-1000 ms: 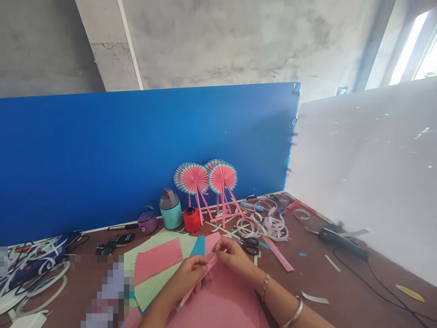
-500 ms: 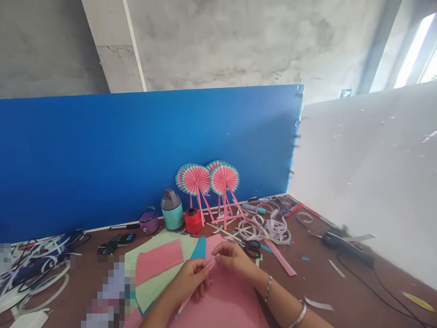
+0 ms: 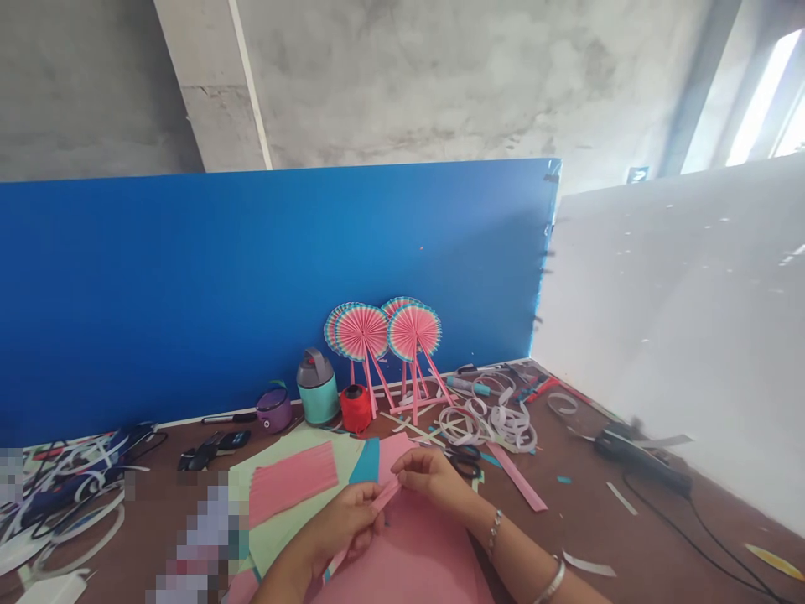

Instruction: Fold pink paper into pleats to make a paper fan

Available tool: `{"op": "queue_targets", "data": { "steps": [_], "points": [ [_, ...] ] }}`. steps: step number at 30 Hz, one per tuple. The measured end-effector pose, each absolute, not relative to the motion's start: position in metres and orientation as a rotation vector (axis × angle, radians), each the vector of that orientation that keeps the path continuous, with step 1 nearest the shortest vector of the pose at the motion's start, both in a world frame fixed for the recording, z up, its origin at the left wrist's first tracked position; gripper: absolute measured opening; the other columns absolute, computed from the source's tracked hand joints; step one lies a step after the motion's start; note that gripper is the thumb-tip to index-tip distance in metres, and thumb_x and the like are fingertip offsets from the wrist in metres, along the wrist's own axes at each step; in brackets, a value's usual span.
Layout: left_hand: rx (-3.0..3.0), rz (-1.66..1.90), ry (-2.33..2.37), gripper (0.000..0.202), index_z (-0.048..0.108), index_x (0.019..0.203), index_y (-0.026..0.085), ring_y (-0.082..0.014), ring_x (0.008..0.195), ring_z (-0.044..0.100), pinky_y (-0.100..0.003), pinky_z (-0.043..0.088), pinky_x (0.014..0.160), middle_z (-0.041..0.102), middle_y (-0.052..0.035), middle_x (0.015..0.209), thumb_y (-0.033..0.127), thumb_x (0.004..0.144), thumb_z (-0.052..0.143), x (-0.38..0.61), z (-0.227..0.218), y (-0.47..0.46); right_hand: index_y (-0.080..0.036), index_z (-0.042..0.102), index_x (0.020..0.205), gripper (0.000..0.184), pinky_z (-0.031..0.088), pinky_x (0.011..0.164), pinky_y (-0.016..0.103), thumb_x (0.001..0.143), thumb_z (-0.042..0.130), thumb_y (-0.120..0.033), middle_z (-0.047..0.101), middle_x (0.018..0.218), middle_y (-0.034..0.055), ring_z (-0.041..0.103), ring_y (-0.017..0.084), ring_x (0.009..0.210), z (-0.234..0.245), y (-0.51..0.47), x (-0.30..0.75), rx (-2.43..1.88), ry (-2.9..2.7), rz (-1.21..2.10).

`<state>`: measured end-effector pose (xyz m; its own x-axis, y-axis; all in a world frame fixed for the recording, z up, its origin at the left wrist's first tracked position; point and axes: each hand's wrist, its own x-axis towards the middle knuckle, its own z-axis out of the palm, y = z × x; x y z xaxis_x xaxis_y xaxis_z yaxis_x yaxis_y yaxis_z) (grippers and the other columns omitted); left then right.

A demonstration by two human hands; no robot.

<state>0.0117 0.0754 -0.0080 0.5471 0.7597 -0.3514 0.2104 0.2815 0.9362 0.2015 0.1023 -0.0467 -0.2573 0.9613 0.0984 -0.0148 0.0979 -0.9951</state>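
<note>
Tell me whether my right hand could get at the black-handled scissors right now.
Probably yes: the black-handled scissors lie just beyond your right hand, and nothing visible blocks the way. That hand is pinching a pink paper strip, though, so it would likely need to release its grip first.

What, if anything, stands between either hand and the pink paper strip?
Nothing visible: the left hand and the right hand both pinch the pink paper strip directly. The large pink sheet lies beneath, not between.
</note>
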Motion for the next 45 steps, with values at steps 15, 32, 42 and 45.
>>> {"op": "queue_targets", "data": {
  "steps": [15, 32, 42, 45],
  "points": [
    [1.22, 0.411, 0.942, 0.049, 0.05, 0.08, 0.018, -0.0014, 0.036, 0.019, -0.024, 0.007, 0.04, 0.04, 0.0101, 0.055, 0.064, 0.066, 0.059, 0.007, -0.012, 0.079, -0.014, 0.071, 0.077, 0.022, 0.037, 0.056, 0.023, 0.062, 0.072, -0.03, 0.062, 0.062, -0.0004, 0.05, 0.009, 0.054, -0.047, 0.102, 0.203, -0.985, -1.425, 1.385],
    [1.403, 0.433, 1.066, 0.051, 0.041, 0.068, 0.022, -0.0024, 0.027, 0.019, -0.021, 0.009, 0.033, 0.034, 0.0135, 0.043, 0.071, 0.064, 0.053, 0.016, -0.021, 0.079, -0.015, 0.069, 0.079, 0.023, 0.042, 0.061, 0.026, 0.067, 0.068, -0.035, 0.065, 0.07, 0.0019, 0.058, 0.014, 0.063, -0.042, 0.099, 0.202, -1.004, -1.509, 1.362],
    [1.405, 0.491, 1.107, 0.057, 0.04, 0.067, 0.022, -0.0027, 0.027, 0.017, -0.023, 0.008, 0.034, 0.034, 0.0137, 0.042, 0.078, 0.061, 0.05, 0.022, -0.025, 0.079, -0.016, 0.064, 0.077, 0.016, 0.027, 0.047, 0.019, 0.061, 0.063, -0.015, 0.051, 0.056, -0.0052, 0.042, 0.008, 0.051, -0.05, 0.098, 0.194, -1.127, -1.566, 1.214],
    [1.422, 0.506, 1.093, 0.057, 0.04, 0.065, 0.022, -0.0027, 0.027, 0.017, -0.023, 0.008, 0.034, 0.032, 0.0134, 0.04, 0.078, 0.061, 0.049, 0.023, -0.027, 0.079, -0.016, 0.067, 0.076, 0.016, 0.024, 0.045, 0.02, 0.06, 0.063, -0.017, 0.047, 0.051, -0.0069, 0.037, 0.007, 0.047, -0.054, 0.102, 0.196, -1.128, -1.513, 1.259]
  ]
}}
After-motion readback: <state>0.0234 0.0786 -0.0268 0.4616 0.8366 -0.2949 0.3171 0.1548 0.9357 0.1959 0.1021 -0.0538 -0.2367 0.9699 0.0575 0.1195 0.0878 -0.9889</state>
